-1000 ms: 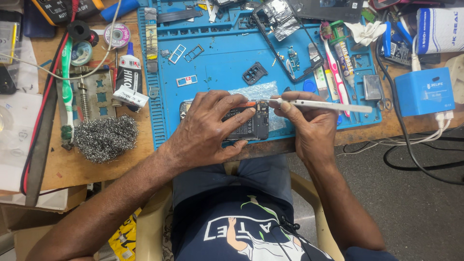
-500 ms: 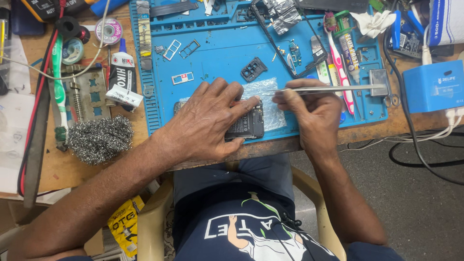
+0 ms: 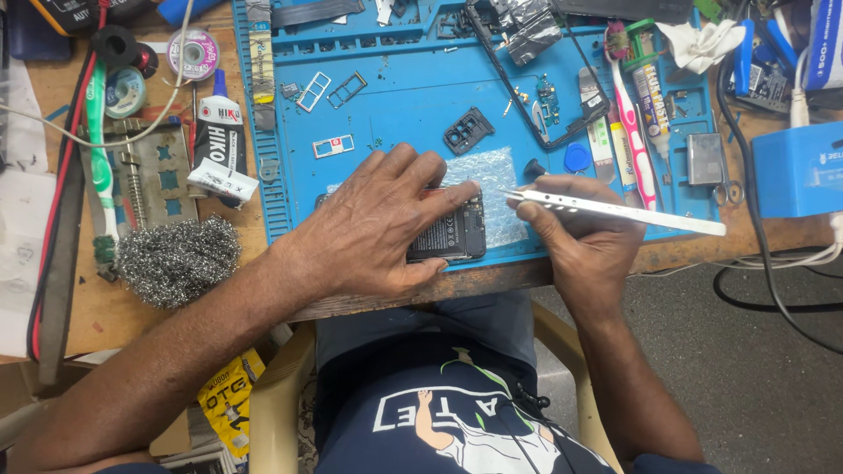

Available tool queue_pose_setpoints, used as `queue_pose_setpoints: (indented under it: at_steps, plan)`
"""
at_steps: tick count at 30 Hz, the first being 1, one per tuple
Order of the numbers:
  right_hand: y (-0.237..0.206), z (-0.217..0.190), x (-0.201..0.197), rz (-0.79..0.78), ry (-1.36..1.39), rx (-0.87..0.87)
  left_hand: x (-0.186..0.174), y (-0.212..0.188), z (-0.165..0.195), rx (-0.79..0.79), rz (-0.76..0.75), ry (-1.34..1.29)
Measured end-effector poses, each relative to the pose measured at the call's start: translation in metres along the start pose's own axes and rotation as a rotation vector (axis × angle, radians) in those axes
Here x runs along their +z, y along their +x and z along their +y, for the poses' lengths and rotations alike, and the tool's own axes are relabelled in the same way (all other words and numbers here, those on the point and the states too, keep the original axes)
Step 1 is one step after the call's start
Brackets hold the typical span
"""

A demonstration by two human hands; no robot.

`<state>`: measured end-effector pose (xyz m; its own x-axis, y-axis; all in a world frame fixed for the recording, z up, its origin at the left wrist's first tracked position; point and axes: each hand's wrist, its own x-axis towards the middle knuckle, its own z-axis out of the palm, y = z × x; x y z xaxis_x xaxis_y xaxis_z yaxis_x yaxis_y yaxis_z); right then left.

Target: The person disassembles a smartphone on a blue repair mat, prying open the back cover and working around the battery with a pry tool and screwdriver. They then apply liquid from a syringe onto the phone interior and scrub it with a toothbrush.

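Left hand (image 3: pixel 378 219) flat on dark phone (image 3: pixel 452 235), label unreadable; right hand (image 3: pixel 584 241) pinches tweezers (image 3: pixel 615 211).

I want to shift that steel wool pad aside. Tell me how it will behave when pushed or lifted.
The steel wool pad is a loose tangle of fine wire, so it probably feels light and squashes rather than holding shape. Its rough strands would likely drag on the wooden bench instead of sliding or rolling. It may snag the green-handled tool beside it.
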<state>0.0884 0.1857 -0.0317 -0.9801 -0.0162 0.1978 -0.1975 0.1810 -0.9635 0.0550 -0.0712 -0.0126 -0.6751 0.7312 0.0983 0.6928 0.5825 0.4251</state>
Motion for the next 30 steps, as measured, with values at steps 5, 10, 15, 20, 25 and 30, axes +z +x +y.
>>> queue_pose_setpoints:
  at_steps: [5, 10, 15, 20, 25, 30]
  plan:
    - [0.0014, -0.0037, 0.002, -0.06, -0.104, 0.043, 0.0036, -0.0006, -0.0058, 0.009, 0.062, -0.041]
    - [0.0034, -0.0036, 0.0061, -0.096, -0.279, -0.054, 0.0056, -0.0008, -0.0075, -0.002, 0.067, -0.092]
    - [0.0019, -0.0023, 0.0084, -0.114, -0.354, -0.193, 0.0059, -0.0006, -0.008, -0.012, 0.041, -0.123]
    - [0.0008, -0.0008, 0.0082, -0.118, -0.307, -0.11, 0.007, -0.0013, -0.0084, 0.005, 0.067, -0.135]
    - [0.0011, -0.0018, 0.0076, -0.11, -0.237, -0.017, 0.0066, -0.0026, -0.0074, 0.013, 0.089, -0.155]
    - [0.0015, -0.0025, 0.0078, -0.119, -0.265, -0.037, 0.0052, -0.0028, -0.0077, 0.017, 0.092, -0.155]
